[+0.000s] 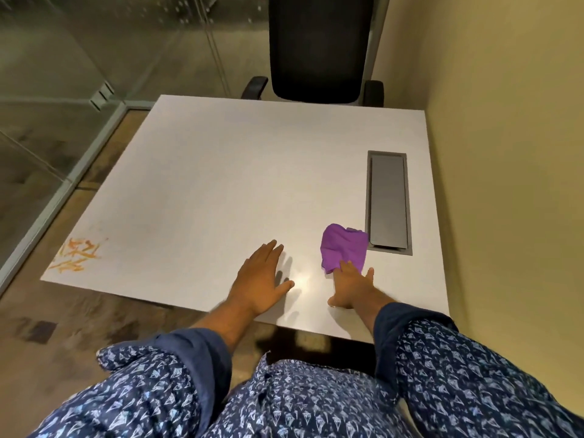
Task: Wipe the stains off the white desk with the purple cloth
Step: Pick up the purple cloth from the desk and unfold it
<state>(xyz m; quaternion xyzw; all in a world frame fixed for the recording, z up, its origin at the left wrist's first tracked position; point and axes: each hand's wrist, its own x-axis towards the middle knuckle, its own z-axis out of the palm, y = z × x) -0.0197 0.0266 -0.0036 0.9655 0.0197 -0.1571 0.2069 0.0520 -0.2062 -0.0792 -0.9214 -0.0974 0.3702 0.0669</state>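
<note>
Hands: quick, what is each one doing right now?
Left hand: open, flat on the desk, holding nothing.
Right hand: open, fingertips on the purple cloth.

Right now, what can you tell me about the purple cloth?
The purple cloth is a small, soft-looking bright purple fabric, crumpled into a loose bunch with folds, not spread flat. It lies on the white desk near the front right, its far corner overlapping the edge of the grey cable hatch. The right hand is open, its fingers touching the cloth's near edge. No stain shows on it.
</note>
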